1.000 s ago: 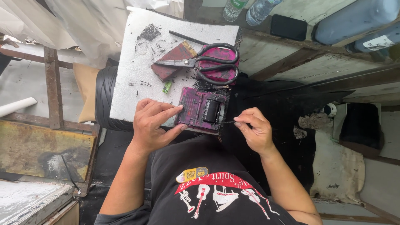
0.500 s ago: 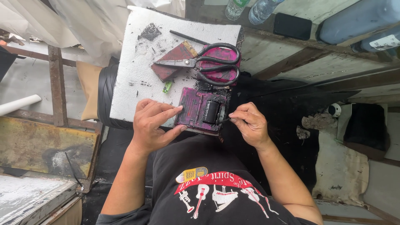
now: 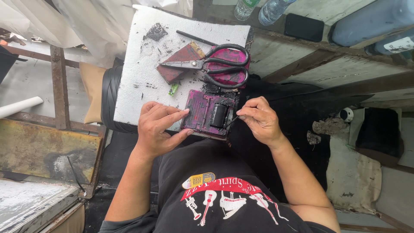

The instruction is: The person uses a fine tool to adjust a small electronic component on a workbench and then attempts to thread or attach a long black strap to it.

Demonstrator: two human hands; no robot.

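Nearest the body, a flat magenta-stained plastic cartridge with a black roller block set in it (image 3: 208, 114) is held at the near edge of a white foam board (image 3: 138, 82), above the lap. It is steadied by the left hand (image 3: 158, 129), whose fingers are spread: the forefinger is laid along the cartridge's left edge and the thumb is pressed against its lower left corner. At the cartridge's right side, a thin dark pointed tool (image 3: 232, 121) is pinched between the pressed-together thumb and fingertips of the right hand (image 3: 258, 120), with its tip brought against the edge of the black block.

For this probing to go well, the cartridge is best kept flat and pinned firmly from the left, so that pressure from the tip is not turned into sliding. The tool should be held low and worked in short, light strokes, since the ink-wet surfaces appear slippery.

Farther off on the board, black-handled scissors (image 3: 215, 64) are laid across a second magenta-stained piece (image 3: 228, 75), beside a dark red flat wedge (image 3: 179, 64). Beyond these, a thin black stick (image 3: 194, 37) and a patch of black residue (image 3: 155, 31) are seen.
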